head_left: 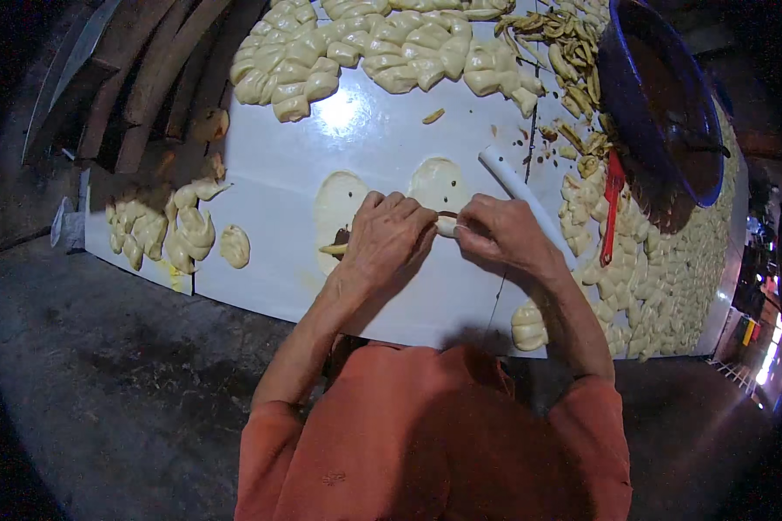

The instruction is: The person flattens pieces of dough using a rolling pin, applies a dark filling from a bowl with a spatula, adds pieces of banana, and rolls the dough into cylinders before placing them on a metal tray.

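Head view: from where I stand, the blue basin (728, 178) catches the eye first – wide and deep, tipped toward us at the upper right, with brown filling (669, 78) inside and a dark-handled utensil (699, 148) resting in it. A red tool (613, 204) lies just beside it, among pale dough pieces (660, 269). Heaped near its other side are yellowish strips (569, 56).

At the middle of the white surface (278, 191), the right hand (508, 230) pinches a small dough roll (446, 227), fingers drawn narrow around its end, a brown streak showing along the top. The left hand (387, 230) is at the roll's other end, fingers curled close; their tips are hidden, so I cannot tell how firmly they hold.

Behind the hands lie two flattened ovals – the right one (439, 178) plain but for dark spots, the left one (339, 191) bearing brown filling and a yellow strip (333, 249). A white rod (521, 195) slants past the right hand.
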Available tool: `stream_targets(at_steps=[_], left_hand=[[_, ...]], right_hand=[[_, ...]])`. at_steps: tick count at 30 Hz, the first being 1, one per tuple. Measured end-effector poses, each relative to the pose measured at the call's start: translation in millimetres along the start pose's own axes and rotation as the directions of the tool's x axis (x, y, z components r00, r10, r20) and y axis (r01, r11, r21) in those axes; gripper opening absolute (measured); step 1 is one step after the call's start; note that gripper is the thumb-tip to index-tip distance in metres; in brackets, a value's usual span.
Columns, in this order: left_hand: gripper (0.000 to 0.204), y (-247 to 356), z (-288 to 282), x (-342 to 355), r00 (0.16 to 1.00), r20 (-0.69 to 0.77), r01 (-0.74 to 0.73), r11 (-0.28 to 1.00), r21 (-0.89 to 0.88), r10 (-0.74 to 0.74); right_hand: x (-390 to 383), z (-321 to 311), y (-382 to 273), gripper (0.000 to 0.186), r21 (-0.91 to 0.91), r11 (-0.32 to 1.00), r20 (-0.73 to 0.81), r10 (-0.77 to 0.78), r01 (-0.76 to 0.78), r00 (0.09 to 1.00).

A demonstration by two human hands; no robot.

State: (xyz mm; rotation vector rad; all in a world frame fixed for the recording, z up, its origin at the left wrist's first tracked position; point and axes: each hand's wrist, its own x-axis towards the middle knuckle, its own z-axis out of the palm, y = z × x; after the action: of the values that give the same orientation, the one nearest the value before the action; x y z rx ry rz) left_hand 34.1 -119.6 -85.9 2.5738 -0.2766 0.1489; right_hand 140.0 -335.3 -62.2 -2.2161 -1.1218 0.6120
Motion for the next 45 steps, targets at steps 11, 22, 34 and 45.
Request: stream_targets(at_steps=[11,22,34,45], left_hand=[[0.021,-1.7,0.9,3.8,0.997,0.006,-0.073,0.997,-0.021,0.073],[0.015,2.5,-8.6,6.8,0.98,-0.07,0.174,0.972,-0.159,-0.187],[0.023,-23.3,-12.2,0.1,0.998,0.025,-0.055,0.997,-0.061,0.057],[0.02,-10.8,-10.6,7.1,0.998,-0.057,-0.033,0.996,-0.089,0.028]], right_hand=[[-5.5,6.0,2.2,0.032,-0.094,0.992,-0.021,-0.082,0.079,0.996],[13.6,-4.6,-2.9,0.027,-0.064,0.939,-0.048,0.335,-0.338,0.941],[4.0,4.7,3.0,0.024,-0.068,0.995,-0.033,-0.069,0.067,0.997],[16.8,7.1,8.7,0.019,0.122,0.992,-0.148,0.037,-0.019,0.988]])
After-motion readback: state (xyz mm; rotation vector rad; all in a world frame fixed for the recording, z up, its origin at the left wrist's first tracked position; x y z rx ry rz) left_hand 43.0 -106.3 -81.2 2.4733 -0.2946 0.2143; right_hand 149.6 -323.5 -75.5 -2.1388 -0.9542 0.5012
